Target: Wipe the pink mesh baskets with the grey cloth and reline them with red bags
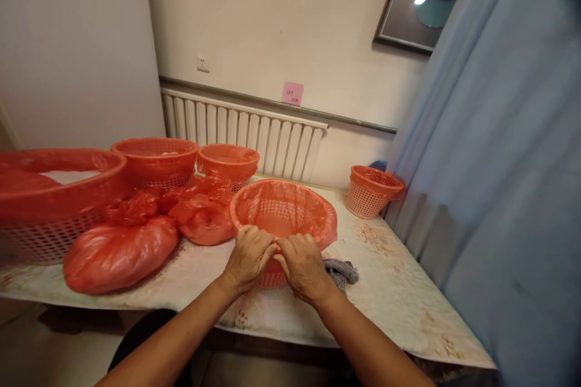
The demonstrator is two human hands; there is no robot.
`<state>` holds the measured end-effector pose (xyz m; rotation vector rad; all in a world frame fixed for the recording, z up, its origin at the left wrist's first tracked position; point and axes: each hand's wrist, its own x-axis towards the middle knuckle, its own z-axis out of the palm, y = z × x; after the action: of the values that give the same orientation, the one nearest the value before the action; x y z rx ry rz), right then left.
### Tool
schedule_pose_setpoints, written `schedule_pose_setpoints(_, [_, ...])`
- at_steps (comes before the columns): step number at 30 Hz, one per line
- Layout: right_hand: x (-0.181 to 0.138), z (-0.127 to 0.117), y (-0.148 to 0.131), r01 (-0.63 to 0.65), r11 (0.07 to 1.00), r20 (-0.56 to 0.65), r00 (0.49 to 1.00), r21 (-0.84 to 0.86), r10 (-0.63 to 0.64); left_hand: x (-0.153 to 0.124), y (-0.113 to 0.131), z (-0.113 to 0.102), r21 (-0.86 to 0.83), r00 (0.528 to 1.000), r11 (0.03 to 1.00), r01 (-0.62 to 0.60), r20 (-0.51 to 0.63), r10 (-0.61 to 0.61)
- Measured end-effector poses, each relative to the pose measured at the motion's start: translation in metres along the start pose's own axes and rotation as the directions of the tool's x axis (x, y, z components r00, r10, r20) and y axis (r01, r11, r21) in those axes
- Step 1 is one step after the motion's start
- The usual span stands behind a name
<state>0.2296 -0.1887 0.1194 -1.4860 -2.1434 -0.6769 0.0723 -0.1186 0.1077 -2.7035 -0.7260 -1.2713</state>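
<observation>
In front of me a plastic basket [273, 280] with holes in its wall stands on the table. A thin red plastic bag [290, 208] lines it and is folded over its rim. My left hand [249, 257] grips the near rim with the bag's edge, fingers curled over it. Right beside it, my right hand [303, 266] pinches the same rim and bag, the two thumbs almost touching. A grey cloth [342, 272] lies just right of the basket, partly behind my right wrist.
Left of the basket lie two knotted red bags, a full one [120, 254] and a smaller one [206, 221]. Lined baskets stand behind: a large one [40, 236], a middle one [154, 163] and a small one [229, 163]. Another basket [370, 193] stands by the blue curtain [490, 163].
</observation>
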Motion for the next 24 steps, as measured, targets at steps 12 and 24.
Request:
schedule_pose_setpoints(12, [-0.024,0.009,0.091,0.076,0.984,-0.091,0.994,0.163,-0.062,0.012,-0.042,-0.003,-0.001,0.999,0.999,-0.049,0.004,0.049])
schedule_pose_setpoints(24, [0.002,0.019,-0.003,-0.194,0.979,-0.155,0.971,-0.060,0.183,0.008,0.007,-0.002,0.050,0.999,0.998,-0.025,-0.035,0.027])
